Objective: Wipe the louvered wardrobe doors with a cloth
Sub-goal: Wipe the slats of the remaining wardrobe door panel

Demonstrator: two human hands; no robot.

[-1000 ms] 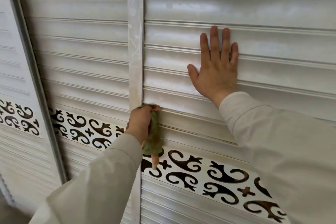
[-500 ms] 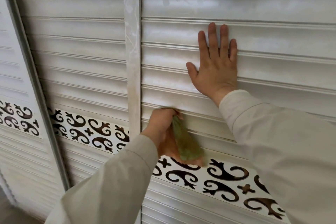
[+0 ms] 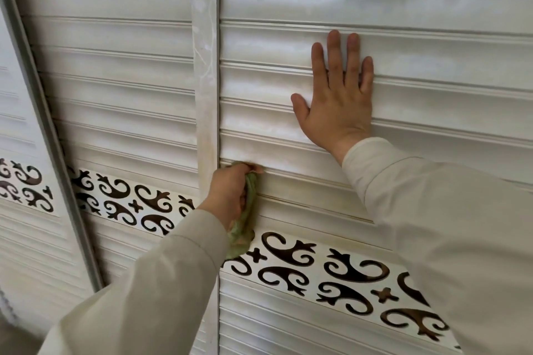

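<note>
White louvered wardrobe doors fill the head view. My left hand grips a green cloth and holds it against a slat of the right door, just right of the vertical stile. The cloth hangs down from my fist over the top of the patterned band. My right hand lies flat on the slats higher up and to the right, fingers straight and pointing up.
A white band with dark scroll cutouts runs across the doors below my left hand. A grey metal door edge slants down at the left, with another louvered panel beyond it.
My left hand with the cloth slid right along the slat half a second ago and has now come back left toward the stile. My right hand has stayed flat on the door.
</note>
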